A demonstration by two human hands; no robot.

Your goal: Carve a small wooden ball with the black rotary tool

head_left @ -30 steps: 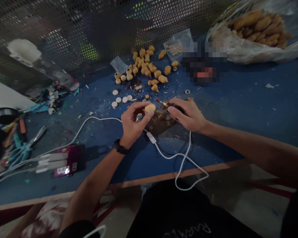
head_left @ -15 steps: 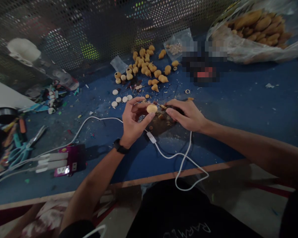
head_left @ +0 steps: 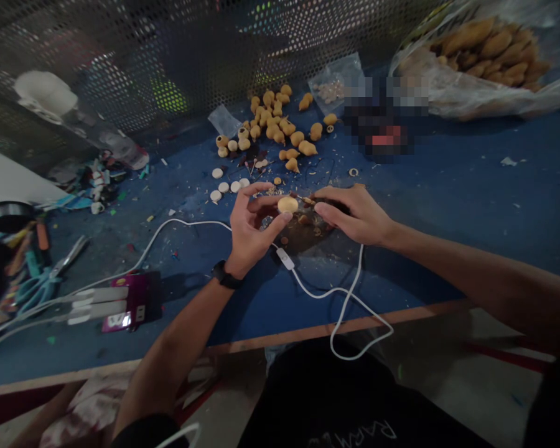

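Observation:
Between the thumb and fingers of my left hand [head_left: 256,221] is a small gourd [head_left: 288,205], its pale rounded side facing up. My right hand [head_left: 357,214] is closed around a corded pen-like tool [head_left: 309,201] with a thin brass-coloured front end. The tool's tip points left at the gourd; whether they touch I cannot tell. Its handle is mostly hidden in my fingers, and a white cord [head_left: 354,274] comes out below that hand. An inline switch [head_left: 284,258] lies on the cord under my left hand. Brown scraps [head_left: 304,219] lie beneath both hands.
Several small gourds [head_left: 287,127] are heaped farther back, with white discs [head_left: 223,187] nearer. A plastic bag of gourds [head_left: 494,56] stands back right. At left are a purple power strip [head_left: 137,302], scissors [head_left: 40,283] and a bottle [head_left: 107,140]. The cord loops over the table's front edge [head_left: 298,330].
My right hand and the tool have shifted very slightly right. My left hand still holds the gourd in almost the same place.

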